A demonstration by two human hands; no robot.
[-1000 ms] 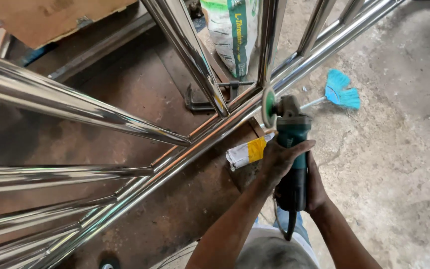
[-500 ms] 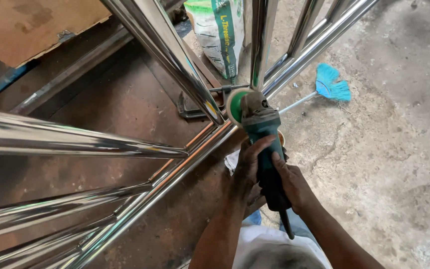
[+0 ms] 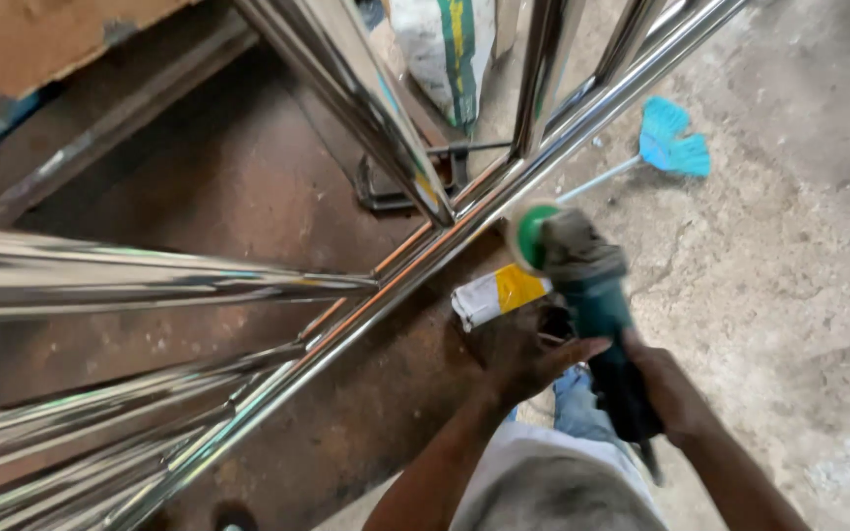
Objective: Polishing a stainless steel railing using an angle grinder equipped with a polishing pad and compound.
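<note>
I hold a green angle grinder (image 3: 592, 295) with both hands. My left hand (image 3: 528, 359) grips its body from the left, and my right hand (image 3: 666, 393) wraps the rear handle. The grinder's round disc (image 3: 528, 236) sits against the long shiny steel rail (image 3: 425, 265) of a polished tube frame, just below where two upright tubes (image 3: 533, 79) join it.
More shiny tubes (image 3: 150, 280) run left across a rusty brown surface. A white and green sack (image 3: 445, 49) lies at the top. A blue brush (image 3: 671, 143) lies on the concrete floor (image 3: 789, 275). A white and yellow packet (image 3: 494, 295) rests beside the rail.
The view has shifted, and the grinder now sits lower on the rail than before. Both hands keep their hold on it.
</note>
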